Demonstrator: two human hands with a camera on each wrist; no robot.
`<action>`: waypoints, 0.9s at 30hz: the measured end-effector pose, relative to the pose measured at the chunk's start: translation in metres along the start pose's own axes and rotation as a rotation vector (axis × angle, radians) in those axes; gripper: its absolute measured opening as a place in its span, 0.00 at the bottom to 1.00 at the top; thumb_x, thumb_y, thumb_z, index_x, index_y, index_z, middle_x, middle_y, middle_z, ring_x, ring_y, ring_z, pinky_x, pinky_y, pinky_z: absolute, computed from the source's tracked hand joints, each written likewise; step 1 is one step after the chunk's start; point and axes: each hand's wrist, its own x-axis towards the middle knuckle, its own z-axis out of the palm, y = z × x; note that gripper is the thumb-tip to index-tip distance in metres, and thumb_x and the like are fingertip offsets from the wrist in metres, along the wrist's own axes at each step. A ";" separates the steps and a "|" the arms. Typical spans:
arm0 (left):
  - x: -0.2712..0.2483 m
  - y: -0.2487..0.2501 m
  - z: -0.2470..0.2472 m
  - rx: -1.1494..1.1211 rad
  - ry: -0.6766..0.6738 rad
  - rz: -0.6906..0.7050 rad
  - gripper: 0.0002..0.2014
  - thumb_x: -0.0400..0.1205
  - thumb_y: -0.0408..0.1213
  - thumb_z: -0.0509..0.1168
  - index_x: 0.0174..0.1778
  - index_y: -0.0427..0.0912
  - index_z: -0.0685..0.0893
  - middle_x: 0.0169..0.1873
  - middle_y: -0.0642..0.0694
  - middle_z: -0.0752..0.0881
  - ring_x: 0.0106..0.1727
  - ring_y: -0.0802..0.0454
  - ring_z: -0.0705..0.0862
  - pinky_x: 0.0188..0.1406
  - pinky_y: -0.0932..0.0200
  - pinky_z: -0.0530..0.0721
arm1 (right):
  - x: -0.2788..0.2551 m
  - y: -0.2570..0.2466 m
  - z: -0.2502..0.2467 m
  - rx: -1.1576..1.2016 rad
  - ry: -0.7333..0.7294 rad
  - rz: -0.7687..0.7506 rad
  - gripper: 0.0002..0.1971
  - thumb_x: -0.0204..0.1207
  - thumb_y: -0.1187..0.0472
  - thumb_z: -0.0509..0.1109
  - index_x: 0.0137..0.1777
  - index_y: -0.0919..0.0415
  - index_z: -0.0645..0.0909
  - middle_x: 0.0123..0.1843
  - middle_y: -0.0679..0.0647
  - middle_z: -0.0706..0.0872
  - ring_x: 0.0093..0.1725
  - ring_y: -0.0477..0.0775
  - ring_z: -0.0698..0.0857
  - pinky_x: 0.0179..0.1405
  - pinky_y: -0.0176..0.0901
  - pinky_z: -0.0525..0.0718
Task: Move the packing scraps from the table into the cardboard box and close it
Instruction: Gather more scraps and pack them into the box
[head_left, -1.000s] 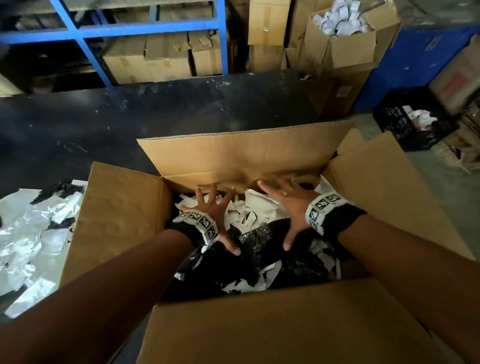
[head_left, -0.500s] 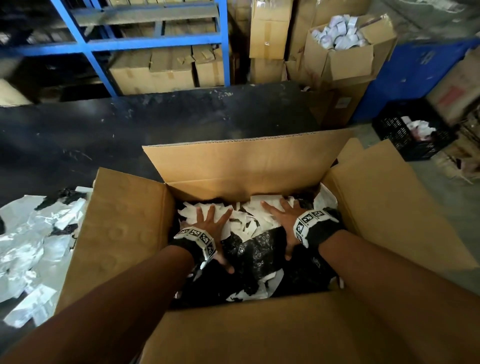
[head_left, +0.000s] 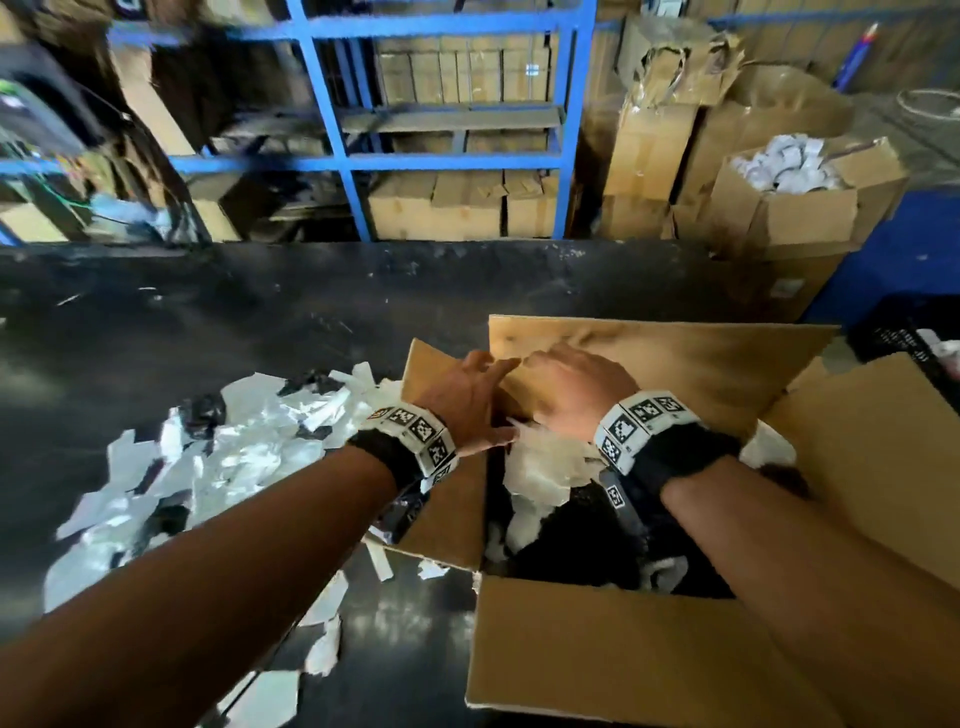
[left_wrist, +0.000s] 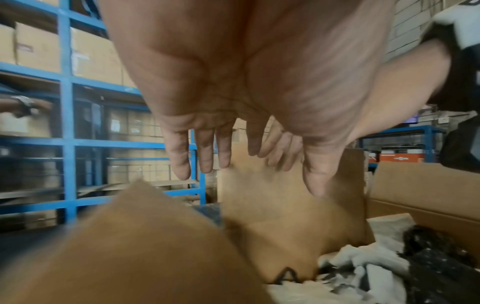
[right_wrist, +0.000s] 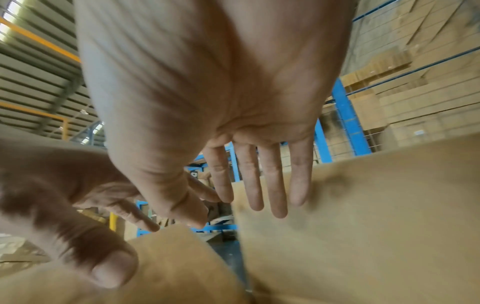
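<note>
we can't tell if our flat-fingered left hand (head_left: 470, 400) and right hand (head_left: 569, 395) touch the blurred flaps | cardboard box (head_left: 623, 654) holds white and black packing scraps (head_left: 540, 467) | more scraps (head_left: 218, 457) on table (head_left: 260, 322)

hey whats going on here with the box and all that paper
A person is clearing packing scraps off a dark table into an open cardboard box. Both the left hand and the right hand are empty, fingers straight, raised over the box's far left corner. White and black scraps already lie in the box, but a big pile of scraps is on the table beside it. The flaps are open.
</note>
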 end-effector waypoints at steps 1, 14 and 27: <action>-0.013 -0.020 -0.007 0.001 0.023 -0.018 0.48 0.74 0.58 0.75 0.87 0.54 0.57 0.80 0.41 0.67 0.75 0.39 0.75 0.70 0.48 0.78 | 0.008 -0.024 -0.002 0.014 0.022 -0.016 0.26 0.77 0.49 0.70 0.76 0.46 0.73 0.72 0.50 0.79 0.70 0.58 0.81 0.62 0.55 0.82; -0.177 -0.367 0.017 -0.090 0.004 -0.495 0.51 0.69 0.69 0.73 0.85 0.57 0.59 0.84 0.38 0.57 0.82 0.32 0.63 0.80 0.37 0.68 | 0.151 -0.340 0.061 0.131 -0.007 -0.146 0.26 0.77 0.45 0.72 0.73 0.49 0.76 0.68 0.52 0.79 0.67 0.59 0.81 0.61 0.53 0.82; -0.180 -0.528 0.127 -0.239 -0.087 -0.965 0.73 0.42 0.95 0.45 0.85 0.67 0.37 0.86 0.40 0.33 0.85 0.25 0.35 0.75 0.14 0.47 | 0.232 -0.304 0.215 0.329 -0.198 0.590 0.63 0.52 0.11 0.64 0.85 0.29 0.38 0.90 0.50 0.35 0.88 0.69 0.41 0.79 0.82 0.52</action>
